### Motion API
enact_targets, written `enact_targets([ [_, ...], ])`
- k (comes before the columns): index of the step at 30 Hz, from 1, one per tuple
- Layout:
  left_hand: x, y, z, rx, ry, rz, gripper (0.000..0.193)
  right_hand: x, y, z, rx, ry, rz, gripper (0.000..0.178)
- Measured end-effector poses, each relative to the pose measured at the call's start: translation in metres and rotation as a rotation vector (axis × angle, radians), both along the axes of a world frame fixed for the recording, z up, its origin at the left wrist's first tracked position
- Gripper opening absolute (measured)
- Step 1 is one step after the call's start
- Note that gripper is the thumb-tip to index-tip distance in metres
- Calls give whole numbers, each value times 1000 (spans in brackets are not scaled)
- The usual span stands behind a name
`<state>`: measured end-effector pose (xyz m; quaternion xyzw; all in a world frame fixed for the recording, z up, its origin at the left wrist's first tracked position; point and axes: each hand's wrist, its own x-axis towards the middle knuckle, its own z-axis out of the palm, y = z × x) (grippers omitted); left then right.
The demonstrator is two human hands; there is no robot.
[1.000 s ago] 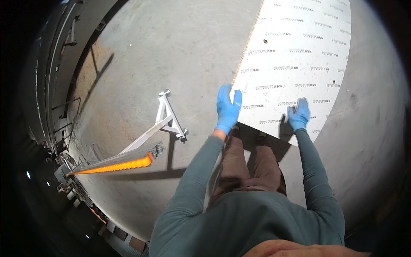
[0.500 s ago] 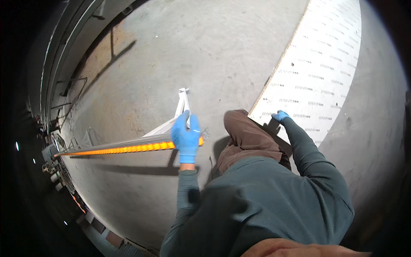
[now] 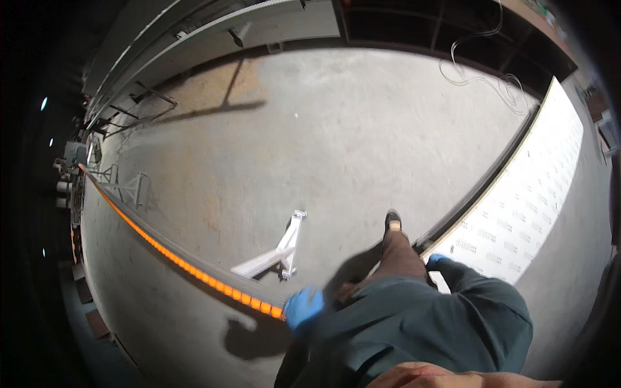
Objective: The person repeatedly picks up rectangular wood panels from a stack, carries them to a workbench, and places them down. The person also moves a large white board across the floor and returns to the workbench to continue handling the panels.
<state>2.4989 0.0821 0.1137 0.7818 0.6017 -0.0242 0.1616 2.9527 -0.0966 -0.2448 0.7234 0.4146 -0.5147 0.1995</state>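
Note:
My left hand, in a blue glove, is at the near end of a long rail with orange rollers. It looks to be against the rail's end, but motion blur hides how the fingers lie. On the right, my gloved right hand grips the near end of a long white panel printed with rows of small dark marks. The sleeve covers part of that hand. A dark band runs along the panel's left edge, apparently shadow under it.
A white metal support leg stands on the concrete floor beside the rail, with another grey stand farther along. At the back is a dark-fronted structure, with a loose pale cable hanging near it. My shoe is ahead.
The view has swung, bringing the far structure and cable in. My left hand has gone from above the rollers, thumb apart, to the rail's near end. My right hand stays at the panel's end.

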Motion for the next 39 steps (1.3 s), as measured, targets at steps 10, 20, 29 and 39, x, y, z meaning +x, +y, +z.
enact_targets([
  [10, 32, 41, 13, -112, 46, -232, 19, 172, 166, 13, 451, -55, -626, 45],
  [20, 156, 253, -159, -579, -30, 161, 29, 288, 329, 24, 90, 195, -755, 34],
  [29, 360, 507, -212, -572, -117, 65, 35, 442, 469, 70, 453, 445, -1194, 25],
  [39, 717, 724, -136, -276, -802, 207, 41, 646, 466, -43, 325, -16, 143, 25],
])
